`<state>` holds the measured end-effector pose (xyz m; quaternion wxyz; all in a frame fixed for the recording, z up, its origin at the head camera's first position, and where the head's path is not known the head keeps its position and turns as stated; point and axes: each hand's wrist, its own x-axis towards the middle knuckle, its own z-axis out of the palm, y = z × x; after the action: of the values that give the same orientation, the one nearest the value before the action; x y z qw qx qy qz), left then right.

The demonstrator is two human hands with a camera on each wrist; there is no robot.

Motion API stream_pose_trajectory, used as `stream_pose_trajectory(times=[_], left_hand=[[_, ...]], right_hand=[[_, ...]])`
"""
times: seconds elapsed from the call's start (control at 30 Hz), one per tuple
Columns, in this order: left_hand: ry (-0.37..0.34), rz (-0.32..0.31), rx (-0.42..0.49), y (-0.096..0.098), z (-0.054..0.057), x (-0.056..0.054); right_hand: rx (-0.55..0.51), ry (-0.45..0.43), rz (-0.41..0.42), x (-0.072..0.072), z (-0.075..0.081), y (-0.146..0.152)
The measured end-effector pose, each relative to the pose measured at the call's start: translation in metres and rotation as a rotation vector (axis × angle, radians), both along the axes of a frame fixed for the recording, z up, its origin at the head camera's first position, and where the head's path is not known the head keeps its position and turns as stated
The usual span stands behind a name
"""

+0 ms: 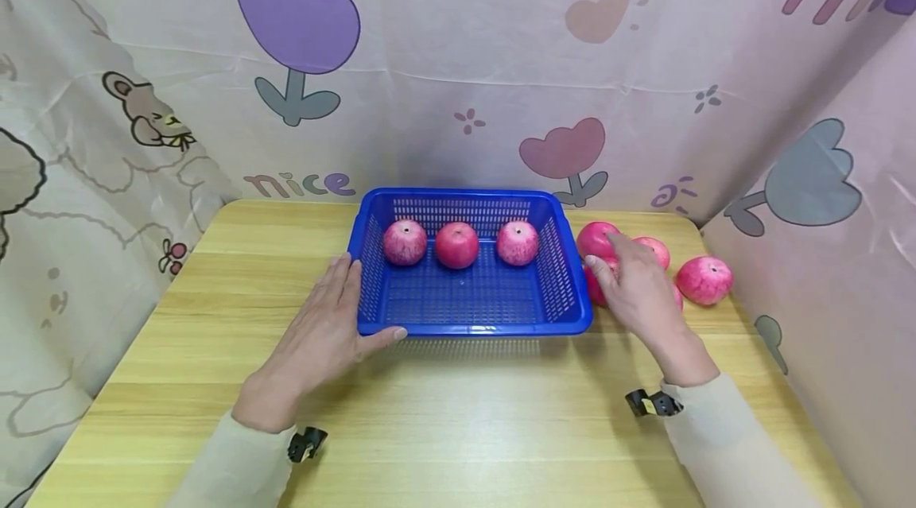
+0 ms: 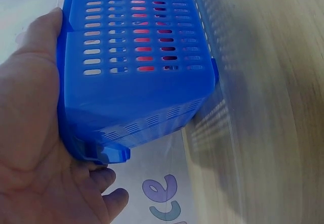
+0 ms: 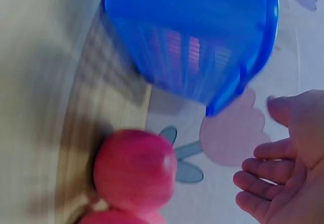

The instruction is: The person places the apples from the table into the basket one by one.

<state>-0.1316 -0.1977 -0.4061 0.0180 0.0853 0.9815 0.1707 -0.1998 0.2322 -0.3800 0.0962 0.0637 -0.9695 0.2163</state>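
Three round, pink-red apples (image 1: 456, 246) stand in a row toward the back of the blue, rectangular, perforated plastic basket (image 1: 472, 330) before you, on the pale wood-grain table (image 1: 458, 428). Your left hand (image 1: 315, 333) touches the basket's left rim, fingers extended and thumb lying at the front edge, not clamped. Your right hand (image 1: 644, 285) hovers above the other round, pink-red apples (image 1: 704, 281) just right of the basket, fingers apart and gripping nothing.
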Motion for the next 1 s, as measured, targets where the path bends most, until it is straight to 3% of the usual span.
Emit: stream_pose_trajectory(times=[0.3, 0.6, 1.0], left_hand=[[0.017, -0.007, 0.009, -0.001, 0.000, 0.001], [0.017, -0.003, 0.007, -0.001, -0.002, 0.000], [0.014, -0.005, 0.007, -0.001, -0.002, 0.001]], right_hand=[[0.089, -0.041, -0.068, -0.013, -0.014, 0.023], [0.162, -0.112, -0.082, -0.018, -0.034, 0.025], [0.256, -0.152, -0.005, -0.022, -0.043, 0.027]])
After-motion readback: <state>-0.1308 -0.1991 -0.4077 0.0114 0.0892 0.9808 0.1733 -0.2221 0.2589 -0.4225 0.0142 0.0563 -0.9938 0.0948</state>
